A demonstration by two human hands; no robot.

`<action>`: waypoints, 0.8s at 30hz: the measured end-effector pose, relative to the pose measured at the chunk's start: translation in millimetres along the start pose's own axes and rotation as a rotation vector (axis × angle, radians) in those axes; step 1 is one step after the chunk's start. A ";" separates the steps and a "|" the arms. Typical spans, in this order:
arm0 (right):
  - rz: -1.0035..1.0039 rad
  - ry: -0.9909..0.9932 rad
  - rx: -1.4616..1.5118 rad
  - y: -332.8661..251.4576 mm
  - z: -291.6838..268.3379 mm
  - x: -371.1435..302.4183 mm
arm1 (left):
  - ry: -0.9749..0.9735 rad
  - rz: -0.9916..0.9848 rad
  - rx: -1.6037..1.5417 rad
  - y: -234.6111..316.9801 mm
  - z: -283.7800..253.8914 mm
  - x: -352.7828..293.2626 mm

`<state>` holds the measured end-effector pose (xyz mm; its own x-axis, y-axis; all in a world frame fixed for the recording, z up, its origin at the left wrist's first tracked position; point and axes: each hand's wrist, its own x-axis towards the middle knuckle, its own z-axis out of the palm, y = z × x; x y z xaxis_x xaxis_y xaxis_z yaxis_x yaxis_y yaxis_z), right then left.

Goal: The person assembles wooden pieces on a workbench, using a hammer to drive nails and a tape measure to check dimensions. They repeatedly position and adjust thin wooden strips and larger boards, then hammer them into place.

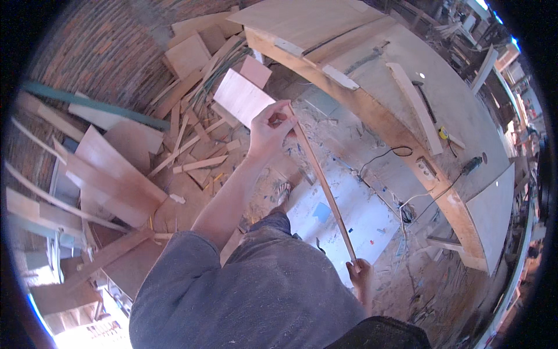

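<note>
Wooden strip [322, 183], long and thin: expect it light but whippy, prone to snap. Your left hand [268, 131] pinches its far end, your right hand [360, 273] grips the near end, above the sawdust-strewn floor [372, 145] beside the workbench [407, 134].

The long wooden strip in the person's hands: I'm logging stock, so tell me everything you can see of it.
The long wooden strip is a thin, narrow, straight length of reddish-brown wood. It is held in the air, slanting over the littered floor. The left hand pinches its far end and the right hand grips its near end. Nothing else touches it.
</note>
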<state>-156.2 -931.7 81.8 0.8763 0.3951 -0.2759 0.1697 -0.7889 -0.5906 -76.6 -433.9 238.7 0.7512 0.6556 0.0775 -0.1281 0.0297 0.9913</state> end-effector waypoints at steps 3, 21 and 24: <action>0.017 0.006 0.031 -50.6 -7.4 67.1 | -0.108 -0.019 0.048 -30.5 11.6 48.4; 0.134 0.465 -0.024 -110.5 -84.6 422.7 | 0.224 -0.574 0.189 -237.0 -13.3 380.5; 0.103 0.579 -0.082 -81.6 -123.7 526.3 | 0.375 -0.638 0.218 -246.7 -19.0 403.2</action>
<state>347.0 -717.6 78.6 0.9895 0.0115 0.1440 0.0851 -0.8523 -0.5161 245.6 -162.6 23.4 0.3617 0.7744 -0.5191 0.4161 0.3641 0.8332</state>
